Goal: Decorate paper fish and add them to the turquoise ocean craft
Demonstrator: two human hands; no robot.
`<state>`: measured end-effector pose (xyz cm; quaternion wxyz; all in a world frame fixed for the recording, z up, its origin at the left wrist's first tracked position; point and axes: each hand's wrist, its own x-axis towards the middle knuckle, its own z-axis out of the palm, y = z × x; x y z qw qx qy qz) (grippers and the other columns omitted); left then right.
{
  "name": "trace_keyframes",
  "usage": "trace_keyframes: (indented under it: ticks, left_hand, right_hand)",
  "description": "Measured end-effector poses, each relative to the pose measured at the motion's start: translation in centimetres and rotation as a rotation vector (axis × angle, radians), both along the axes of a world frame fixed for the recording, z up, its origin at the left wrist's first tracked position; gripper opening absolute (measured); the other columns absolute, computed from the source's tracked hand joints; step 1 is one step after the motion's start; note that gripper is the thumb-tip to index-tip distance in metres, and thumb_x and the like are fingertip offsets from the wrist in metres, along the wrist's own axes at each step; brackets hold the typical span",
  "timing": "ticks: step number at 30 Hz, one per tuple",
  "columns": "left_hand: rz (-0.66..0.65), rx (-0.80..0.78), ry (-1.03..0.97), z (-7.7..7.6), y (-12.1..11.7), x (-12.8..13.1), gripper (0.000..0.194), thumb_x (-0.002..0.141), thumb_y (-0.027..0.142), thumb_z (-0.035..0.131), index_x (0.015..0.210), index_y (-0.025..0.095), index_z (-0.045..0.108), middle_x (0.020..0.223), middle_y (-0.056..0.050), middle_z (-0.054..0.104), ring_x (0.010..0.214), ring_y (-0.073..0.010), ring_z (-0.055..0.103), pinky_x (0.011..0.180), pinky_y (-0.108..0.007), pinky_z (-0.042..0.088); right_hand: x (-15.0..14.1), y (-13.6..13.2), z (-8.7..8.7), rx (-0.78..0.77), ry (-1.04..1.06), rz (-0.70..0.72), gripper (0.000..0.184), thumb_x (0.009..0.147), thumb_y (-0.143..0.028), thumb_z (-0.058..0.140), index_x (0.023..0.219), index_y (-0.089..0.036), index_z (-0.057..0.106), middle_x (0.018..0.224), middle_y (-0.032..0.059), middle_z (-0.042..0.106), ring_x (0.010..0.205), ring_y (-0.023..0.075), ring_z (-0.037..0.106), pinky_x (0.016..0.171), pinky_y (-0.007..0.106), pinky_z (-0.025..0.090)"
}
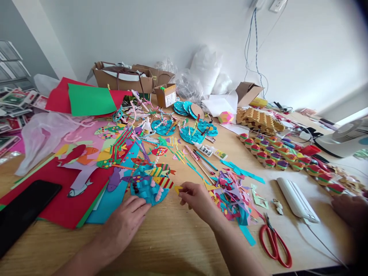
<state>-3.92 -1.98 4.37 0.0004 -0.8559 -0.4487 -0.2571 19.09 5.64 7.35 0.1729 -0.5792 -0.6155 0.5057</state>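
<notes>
A round blue disc (pixel 149 197) of woven paper lies on the table before me, with colourful paper fish and pink fuzzy strands on it. A red-and-yellow striped paper fish (pixel 164 182) sits at its right side. My left hand (pixel 128 216) lies flat at the disc's lower left edge, fingers stretched out and touching it. Just right of the disc, my right hand (pixel 195 197) is closed in a pinch on a small yellow paper piece (pixel 178 189). The part between the fingertips is hidden.
Paper scraps (pixel 232 191) are heaped to the right, with red-handled scissors (pixel 274 243) nearer me. Glue bottles (pixel 203 148) lie behind. Red paper sheets (pixel 63 195) and a black phone (pixel 27 211) are at left. Another person's hand (pixel 349 207) rests by painted egg cartons (pixel 287 153).
</notes>
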Motion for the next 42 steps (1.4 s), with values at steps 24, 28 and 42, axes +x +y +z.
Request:
trace_keyframes:
  ticks: [24,28,42]
  left_hand:
    - [0.075,-0.099,0.245,-3.4,-0.2,1.7,0.034,0.087,0.005,0.041,0.116,0.015,0.056,0.1,-0.008,0.062,0.09,-0.0237,0.056,0.077,-0.038,0.049]
    - [0.097,-0.104,0.258,-3.4,-0.3,1.7,0.035,0.088,0.006,0.039,0.117,0.017,0.056,0.098,-0.007,0.062,0.089,-0.0231,0.056,0.077,-0.038,0.048]
    - [0.095,-0.042,0.297,-3.9,-0.3,1.9,0.038,0.086,0.003,0.037,0.116,0.015,0.058,0.102,-0.009,0.062,0.092,-0.0239,0.053,0.079,-0.037,0.045]
  right_hand:
    - [-4.7,-1.3,-3.3,0.484,-0.047,0.227,0.015,0.079,-0.016,0.06,0.065,-0.016,0.067,0.063,0.0008,0.062,0.058,0.0108,0.053,0.055,0.019,0.037]
    - [-4.8,-1.3,-3.4,0.505,-0.071,0.243,0.014,0.078,-0.013,0.06,0.067,-0.016,0.067,0.064,0.001,0.063,0.059,0.0113,0.054,0.057,0.019,0.038]
    - [-4.9,-1.3,-4.0,0.537,-0.131,0.249,0.012,0.076,-0.01,0.061,0.067,-0.017,0.067,0.067,0.0017,0.066,0.063,0.0128,0.058,0.058,0.019,0.039]
